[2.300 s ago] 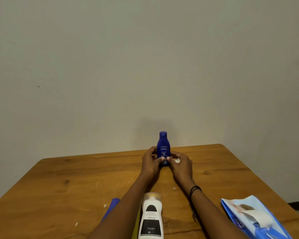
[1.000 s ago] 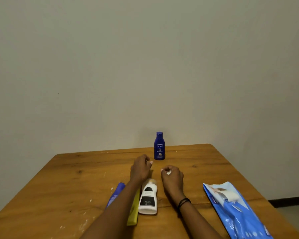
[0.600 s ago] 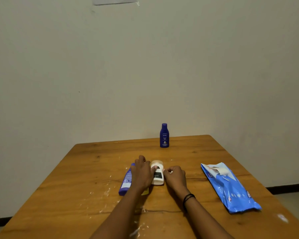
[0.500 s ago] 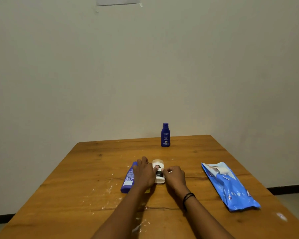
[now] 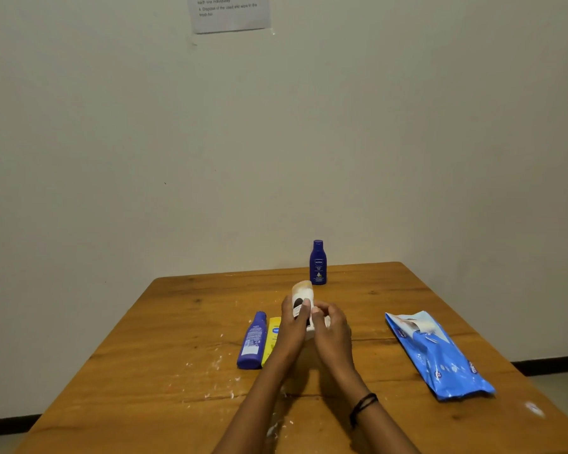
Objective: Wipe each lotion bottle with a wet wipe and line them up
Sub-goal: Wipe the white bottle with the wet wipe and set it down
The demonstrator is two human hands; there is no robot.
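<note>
White plastic lotion bottle with a black label [image 5: 301, 296]: held up off the brown wooden bench [image 5: 177, 355], tilted, cap end up.
Left hand [image 5: 292, 326]: fingers wrapped round the bottle's side.
Right hand [image 5: 334, 332]: curled round its lower end, thumb on it; whether it holds a wipe cannot be told.
Dark blue upright bottle [image 5: 318, 263]: stands at the bench's far edge.
Left of the 2 hands: violet-blue plastic bottle [image 5: 252, 340] and yellow tube [image 5: 272, 337], lying side by side.
Blue plastic wipes pack [image 5: 440, 355]: lying flat, well to the right.

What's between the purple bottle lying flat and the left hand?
Head view: a yellow lotion bottle lies flat beside the purple bottle, partly hidden behind the left hand, which grips the white bottle.
</note>
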